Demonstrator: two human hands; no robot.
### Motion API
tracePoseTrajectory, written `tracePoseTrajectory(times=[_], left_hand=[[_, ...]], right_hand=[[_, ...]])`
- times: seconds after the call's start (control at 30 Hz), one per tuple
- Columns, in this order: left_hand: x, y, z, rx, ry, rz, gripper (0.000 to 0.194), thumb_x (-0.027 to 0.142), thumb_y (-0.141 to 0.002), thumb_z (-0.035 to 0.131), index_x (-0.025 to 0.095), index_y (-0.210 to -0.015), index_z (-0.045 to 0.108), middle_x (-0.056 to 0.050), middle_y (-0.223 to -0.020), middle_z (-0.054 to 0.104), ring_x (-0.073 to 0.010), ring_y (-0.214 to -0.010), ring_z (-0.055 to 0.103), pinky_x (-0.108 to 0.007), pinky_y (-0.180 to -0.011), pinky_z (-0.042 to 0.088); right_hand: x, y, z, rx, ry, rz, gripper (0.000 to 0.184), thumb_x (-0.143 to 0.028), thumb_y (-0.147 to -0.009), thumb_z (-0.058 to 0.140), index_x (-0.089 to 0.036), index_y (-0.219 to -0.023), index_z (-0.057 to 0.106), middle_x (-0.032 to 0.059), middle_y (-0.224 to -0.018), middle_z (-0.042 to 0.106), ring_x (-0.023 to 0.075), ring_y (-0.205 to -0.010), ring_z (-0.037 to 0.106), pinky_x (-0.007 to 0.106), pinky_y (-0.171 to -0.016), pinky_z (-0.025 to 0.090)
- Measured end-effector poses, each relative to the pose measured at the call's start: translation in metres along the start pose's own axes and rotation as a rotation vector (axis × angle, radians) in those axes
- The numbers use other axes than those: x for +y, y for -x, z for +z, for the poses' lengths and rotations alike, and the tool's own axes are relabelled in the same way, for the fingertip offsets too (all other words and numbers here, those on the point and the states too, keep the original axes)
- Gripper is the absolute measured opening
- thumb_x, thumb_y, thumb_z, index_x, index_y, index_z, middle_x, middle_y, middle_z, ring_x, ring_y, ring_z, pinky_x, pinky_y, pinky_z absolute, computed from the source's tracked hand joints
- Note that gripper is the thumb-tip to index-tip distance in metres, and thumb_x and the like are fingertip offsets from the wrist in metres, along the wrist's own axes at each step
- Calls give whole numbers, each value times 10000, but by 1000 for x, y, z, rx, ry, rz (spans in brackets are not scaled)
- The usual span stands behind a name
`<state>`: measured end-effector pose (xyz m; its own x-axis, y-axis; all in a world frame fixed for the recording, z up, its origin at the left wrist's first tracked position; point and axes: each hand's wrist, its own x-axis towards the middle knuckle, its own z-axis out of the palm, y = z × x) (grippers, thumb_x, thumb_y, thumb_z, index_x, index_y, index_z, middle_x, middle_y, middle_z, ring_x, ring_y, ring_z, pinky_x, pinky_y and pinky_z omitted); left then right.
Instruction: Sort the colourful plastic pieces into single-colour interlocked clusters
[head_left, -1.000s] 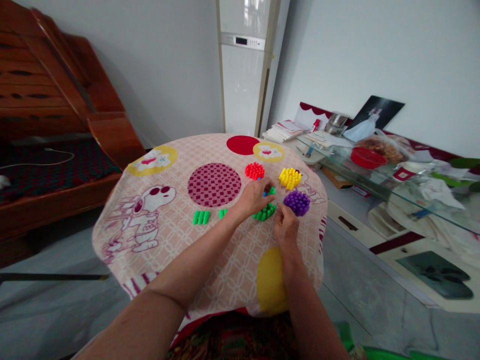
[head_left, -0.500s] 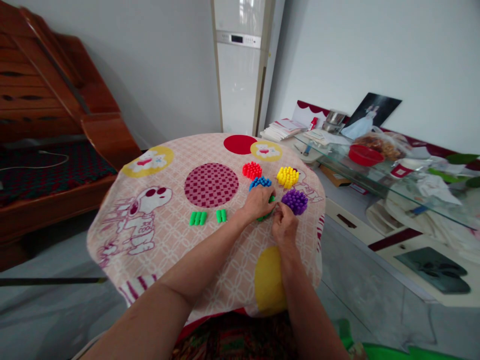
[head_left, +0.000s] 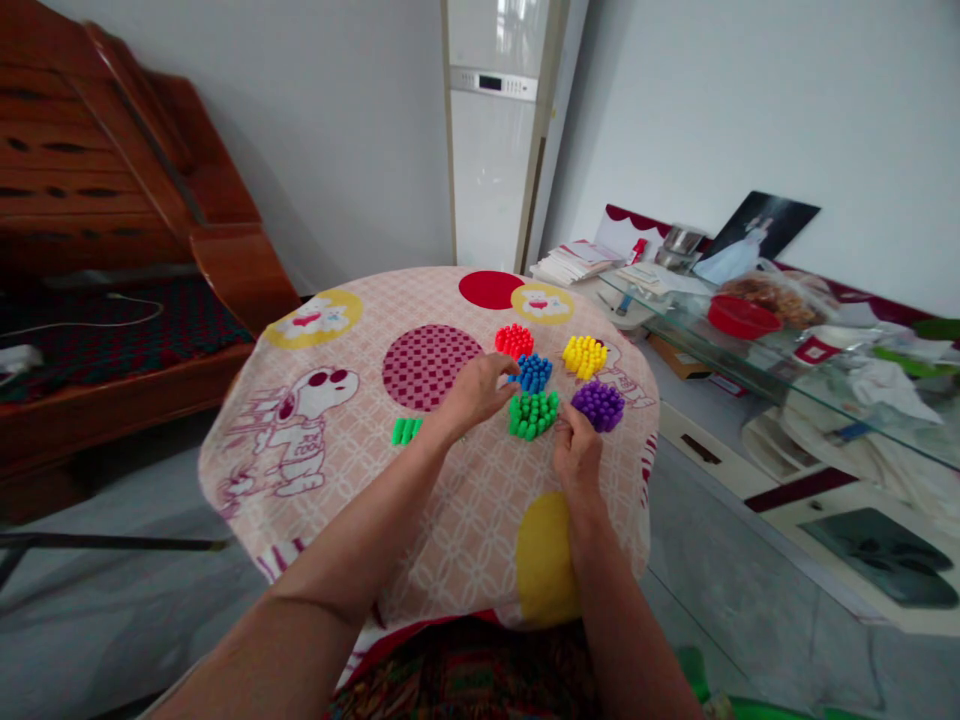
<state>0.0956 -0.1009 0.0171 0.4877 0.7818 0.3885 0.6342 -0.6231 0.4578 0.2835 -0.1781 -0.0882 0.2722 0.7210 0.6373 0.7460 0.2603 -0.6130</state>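
Observation:
My left hand (head_left: 480, 390) hovers at the left edge of a cluster of blue pegs (head_left: 535, 373), thumb and fingers apart. Below the blue pegs stands a cluster of upright green pegs (head_left: 533, 415). My right hand (head_left: 577, 440) is between the green pegs and a purple cluster (head_left: 598, 406), with its fingers curled and thumb pressed in; whatever is between the tips is too small to make out. Red pegs (head_left: 514, 341) and yellow pegs (head_left: 585, 356) stand in clusters behind. A short row of green pegs (head_left: 406, 431) lies left of my left forearm, which covers part of that area.
A patterned cloth (head_left: 450, 540) covers the round table. On the right, a glass shelf (head_left: 757, 360) carries papers, a red bowl (head_left: 744, 316) and bags. A wooden bench (head_left: 232, 270) stands at left, and a tall white cabinet unit (head_left: 491, 170) at the back.
My left hand has moved left, away from the green cluster, uncovering the green and blue pegs. My left arm now hides the second small green group. My right hand stays near the green and purple pegs.

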Motion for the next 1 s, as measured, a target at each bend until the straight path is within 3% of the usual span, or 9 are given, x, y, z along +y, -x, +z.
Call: tracePoseTrajectory(times=[0.13,0.3,0.5,0.73,0.87,1.0], left_hand=[[-31,31,-33,-139,-201,-192,179,296,-808,646,181,-939,684,-51,-881,727,-194,-814,651,-269,-711,452],[-48,62,-33,-358,-211,-209,174,271,-698,731,204,-845,668,-23,-824,706,-193,-766,631,-261,-641,398],[-44,65,-20,-306,-214,-205,124,211,-659,708,194,-774,666,-36,-805,691,-205,-761,625,-278,-656,416],[-29,61,-6,-229,-108,-165,201,234,-699,695,195,-895,717,-40,-856,704,-191,-799,639,-268,-701,460],[-29,60,0,-191,13,-199,154,245,-741,679,178,-877,708,-25,-821,704,-167,-764,643,-242,-659,455],[-32,61,-1,-140,-3,-190,189,208,-790,633,186,-951,728,-42,-895,725,-161,-782,647,-257,-726,475]], right_hand=[[2,0,1,25,-1,29,385,-171,-846,421,-137,-1131,677,127,-976,723,243,-903,658,384,-834,536],[1,0,0,15,9,-10,410,-142,-838,404,-135,-1159,659,136,-991,705,249,-901,647,387,-831,527],[2,0,0,-13,-7,-1,412,-135,-849,392,-141,-1174,644,137,-999,713,230,-870,658,379,-832,526],[3,0,0,-16,-9,38,412,-117,-810,415,-142,-1149,648,133,-973,720,243,-862,673,384,-825,538],[3,0,1,1,-14,40,409,-108,-799,419,-172,-1128,655,122,-952,722,250,-858,671,381,-813,542],[4,0,2,13,-16,37,398,-103,-801,422,-161,-1117,659,133,-961,726,254,-878,673,385,-820,542]])
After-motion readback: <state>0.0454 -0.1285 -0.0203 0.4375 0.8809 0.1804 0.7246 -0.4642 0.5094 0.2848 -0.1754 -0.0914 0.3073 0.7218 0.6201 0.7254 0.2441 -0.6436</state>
